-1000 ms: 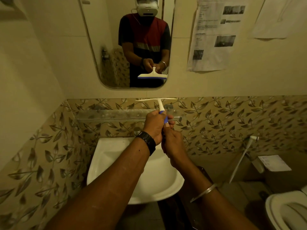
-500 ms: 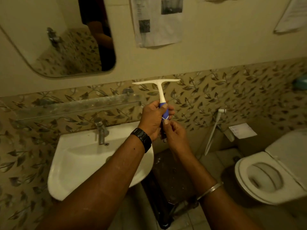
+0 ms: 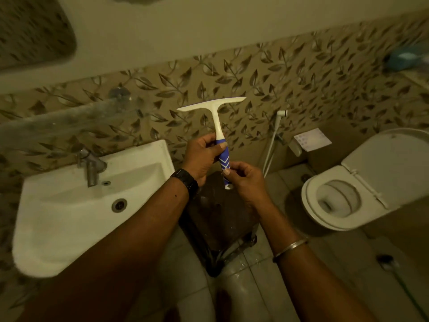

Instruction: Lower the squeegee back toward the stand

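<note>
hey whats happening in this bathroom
A person holds a white squeegee upright in front of the leaf-patterned wall tiles. The left hand grips the top of its blue handle, while the right hand pinches the handle's lower end. A white sink is at the left, and an open toilet at the right.

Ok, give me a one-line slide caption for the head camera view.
Both hands, left hand and right hand, hold a white-and-blue squeegee upright between sink and toilet.

The left hand (image 3: pixel 201 156) grips the squeegee (image 3: pixel 217 126) by its blue handle, blade up; the right hand (image 3: pixel 247 181) pinches the handle's lower end, above a dark bin (image 3: pixel 218 219) between sink (image 3: pixel 69 205) and toilet (image 3: pixel 348 196)
</note>
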